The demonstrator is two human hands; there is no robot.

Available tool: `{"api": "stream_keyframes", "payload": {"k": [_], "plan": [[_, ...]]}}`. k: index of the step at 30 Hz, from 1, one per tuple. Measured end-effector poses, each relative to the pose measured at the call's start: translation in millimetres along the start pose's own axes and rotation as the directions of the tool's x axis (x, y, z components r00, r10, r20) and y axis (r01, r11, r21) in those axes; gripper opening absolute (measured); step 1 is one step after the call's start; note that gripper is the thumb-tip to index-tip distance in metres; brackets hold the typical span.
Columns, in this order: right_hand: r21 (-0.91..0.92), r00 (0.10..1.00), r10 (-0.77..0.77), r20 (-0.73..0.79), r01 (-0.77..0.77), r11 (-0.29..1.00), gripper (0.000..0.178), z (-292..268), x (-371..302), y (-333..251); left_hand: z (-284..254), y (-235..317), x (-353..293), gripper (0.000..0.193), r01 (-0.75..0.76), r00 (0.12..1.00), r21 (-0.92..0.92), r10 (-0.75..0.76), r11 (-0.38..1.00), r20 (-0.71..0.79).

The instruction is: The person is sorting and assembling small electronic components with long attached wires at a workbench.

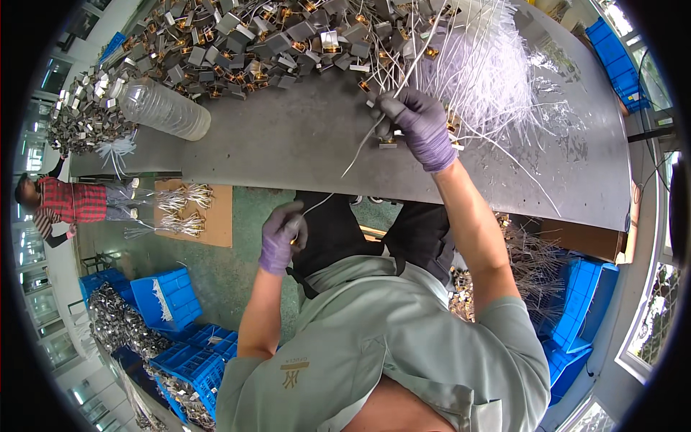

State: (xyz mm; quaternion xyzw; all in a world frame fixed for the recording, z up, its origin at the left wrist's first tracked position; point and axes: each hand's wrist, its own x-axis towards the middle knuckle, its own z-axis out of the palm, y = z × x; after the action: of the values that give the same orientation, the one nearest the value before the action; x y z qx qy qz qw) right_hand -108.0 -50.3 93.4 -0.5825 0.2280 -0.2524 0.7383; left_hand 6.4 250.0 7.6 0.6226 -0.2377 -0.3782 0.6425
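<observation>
Grey tabletop (288, 144), thin white wire (361, 145), curved

Far on the tabletop (288, 147), a heap of parts (237, 54) is spread, with a wire bundle (497, 83) set at its right. A bottle (165, 109) is placed between that heap and a smaller pile (83, 111) farther left. Wired pieces (188, 196) are laid on cardboard (218, 234) at left; crates (173, 299) are stood near left and near right.

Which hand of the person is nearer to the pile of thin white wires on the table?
The right hand. It is close to the left side of the pile of white wires; the left hand is farther away, on the person's side of the table.
</observation>
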Motion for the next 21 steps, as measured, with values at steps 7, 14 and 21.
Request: {"api": "stream_keyframes", "payload": {"k": [7, 14, 21], "plan": [[-0.125, 0.994, 0.058, 0.092, -0.047, 0.991, 0.020, 5, -27, -1, 45, 13, 35, 0.026, 0.041, 0.976, -0.172, -0.003, 0.984, 0.218], [-0.072, 0.999, -0.033, 0.026, 0.035, 0.997, 0.033, -3, -24, -13, 78, 37, 41, 0.020, -0.180, 0.982, -0.011, 0.181, 0.984, 0.056], [-0.322, 0.984, -0.176, -0.006, 0.165, 0.932, 0.035, 12, -33, -1, 76, 52, 67, 0.029, -0.383, 0.922, 0.396, 0.373, 0.835, 0.105]]}}
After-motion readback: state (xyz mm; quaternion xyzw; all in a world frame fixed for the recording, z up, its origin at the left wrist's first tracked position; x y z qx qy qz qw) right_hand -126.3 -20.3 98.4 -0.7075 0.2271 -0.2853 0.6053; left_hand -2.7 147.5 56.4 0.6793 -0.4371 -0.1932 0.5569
